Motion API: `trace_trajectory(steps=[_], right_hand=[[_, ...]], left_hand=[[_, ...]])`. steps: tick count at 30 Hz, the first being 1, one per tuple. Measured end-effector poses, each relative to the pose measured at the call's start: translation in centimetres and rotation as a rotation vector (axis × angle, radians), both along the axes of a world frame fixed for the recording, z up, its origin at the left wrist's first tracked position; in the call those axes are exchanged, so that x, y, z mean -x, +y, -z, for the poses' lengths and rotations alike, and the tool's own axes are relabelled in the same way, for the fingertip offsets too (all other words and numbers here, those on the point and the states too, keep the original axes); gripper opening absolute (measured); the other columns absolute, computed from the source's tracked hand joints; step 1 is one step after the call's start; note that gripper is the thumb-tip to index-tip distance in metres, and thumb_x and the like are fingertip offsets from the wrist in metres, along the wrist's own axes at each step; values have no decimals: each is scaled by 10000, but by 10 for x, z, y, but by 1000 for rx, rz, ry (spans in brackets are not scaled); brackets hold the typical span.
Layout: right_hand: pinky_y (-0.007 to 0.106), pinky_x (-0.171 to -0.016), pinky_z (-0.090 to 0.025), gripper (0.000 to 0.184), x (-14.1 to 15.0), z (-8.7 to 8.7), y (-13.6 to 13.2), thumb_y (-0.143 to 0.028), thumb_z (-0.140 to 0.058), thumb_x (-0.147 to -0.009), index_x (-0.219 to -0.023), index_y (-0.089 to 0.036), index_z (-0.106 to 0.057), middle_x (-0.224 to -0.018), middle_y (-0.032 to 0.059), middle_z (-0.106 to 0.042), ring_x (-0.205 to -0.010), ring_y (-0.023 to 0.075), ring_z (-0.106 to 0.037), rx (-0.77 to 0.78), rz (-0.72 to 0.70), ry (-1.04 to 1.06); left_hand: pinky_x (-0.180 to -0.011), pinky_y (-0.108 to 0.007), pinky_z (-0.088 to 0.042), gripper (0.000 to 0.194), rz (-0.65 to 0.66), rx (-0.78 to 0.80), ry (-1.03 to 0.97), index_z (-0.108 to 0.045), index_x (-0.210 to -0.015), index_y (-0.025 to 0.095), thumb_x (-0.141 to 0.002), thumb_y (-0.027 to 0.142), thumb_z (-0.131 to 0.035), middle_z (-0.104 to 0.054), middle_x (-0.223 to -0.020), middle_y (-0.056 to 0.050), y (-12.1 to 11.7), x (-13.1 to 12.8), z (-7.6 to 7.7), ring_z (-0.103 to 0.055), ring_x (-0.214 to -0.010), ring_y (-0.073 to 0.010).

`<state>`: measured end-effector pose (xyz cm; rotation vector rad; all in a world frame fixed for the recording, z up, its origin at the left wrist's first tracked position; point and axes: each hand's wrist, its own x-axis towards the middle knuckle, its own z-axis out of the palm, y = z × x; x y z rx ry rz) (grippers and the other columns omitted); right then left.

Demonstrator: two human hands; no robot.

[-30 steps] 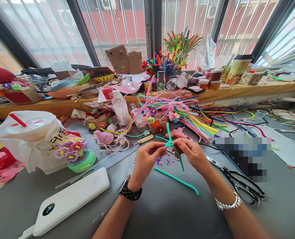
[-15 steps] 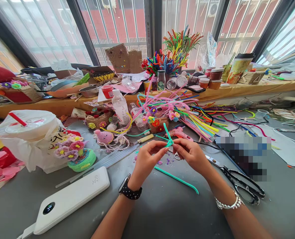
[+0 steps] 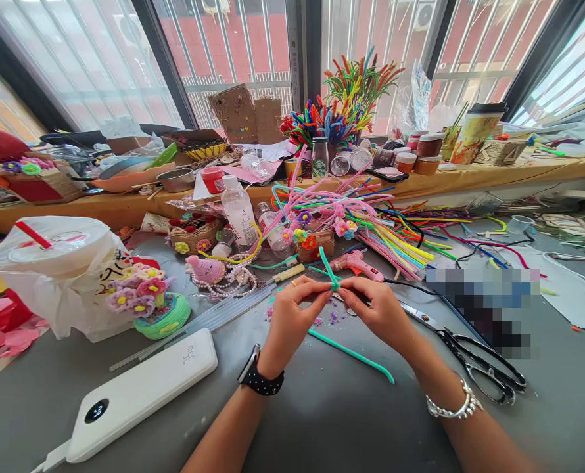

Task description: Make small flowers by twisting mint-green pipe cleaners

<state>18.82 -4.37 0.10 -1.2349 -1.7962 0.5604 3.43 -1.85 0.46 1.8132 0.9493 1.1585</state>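
A bent green pipe cleaner (image 3: 327,266) is pinched between my two hands, its loose end sticking up toward the back left. My left hand (image 3: 298,314) grips its twisted part from the left with thumb and forefinger. From the other side, my right hand (image 3: 374,307) pinches the same twisted part; the fingertips of both hands nearly meet and partly cover it. Below the hands, a second green pipe cleaner (image 3: 354,355) lies on the grey table. A pink glue gun (image 3: 356,263) rests just behind my right hand.
Black-handled scissors (image 3: 477,361) lie right of my right forearm. A white power bank (image 3: 144,397) and a green flower pot craft (image 3: 162,318) are at left, near a bagged drink cup (image 3: 70,269). Behind sits a heap of colourful pipe cleaners (image 3: 391,246). Clear glue sticks (image 3: 223,309) lie left.
The twisted part of the green pipe cleaner looks more tightly gathered between my fingertips, and its upright end has shifted slightly left and down. Both hands have moved only slightly.
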Motion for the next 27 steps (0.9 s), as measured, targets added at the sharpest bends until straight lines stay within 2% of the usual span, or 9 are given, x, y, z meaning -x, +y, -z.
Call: trace_trajectory(steps=[4,10,14,22,27], right_hand=[[247,-602,-409,184,1,1,0,-264,-441,-813,-835,-168,-597,-765,44,-629,-677,159,-556,-50,26,-51],[235,-552,-402,178,7,9,0,-236,-442,-803,-815,-162,-604,-723,41,-627,-625,150,-549,-122,98,-101],[238,-576,-409,190,9,10,1,-240,-433,-808,-820,-163,-606,-725,42,-625,-646,153,-554,-137,116,-65],[209,-526,-420,271,2,7,4,-353,-400,-830,-811,-160,-590,-625,11,-567,-564,117,-529,103,17,171],[215,-545,-403,252,2,6,4,-370,-453,-799,-775,-159,-589,-672,21,-574,-616,127,-524,100,32,118]], left_hand=[[-560,-211,-446,153,-30,-38,26,-676,-804,162,-712,219,-567,-573,-700,-35,-2,-2,2,-543,-635,-128],[-549,-210,-439,138,-114,-137,91,-665,-774,144,-721,185,-544,-571,-650,-25,-6,-6,6,-529,-595,-117],[-545,-212,-441,145,-128,-151,99,-667,-781,144,-726,191,-541,-579,-649,-29,-5,-6,6,-531,-594,-119],[-605,-214,-443,193,-23,-114,153,-663,-886,193,-740,228,-542,-632,-753,-37,3,2,-1,-565,-689,-136],[-586,-217,-455,191,7,-5,159,-672,-858,181,-729,252,-550,-647,-739,-43,4,3,-1,-580,-663,-143]])
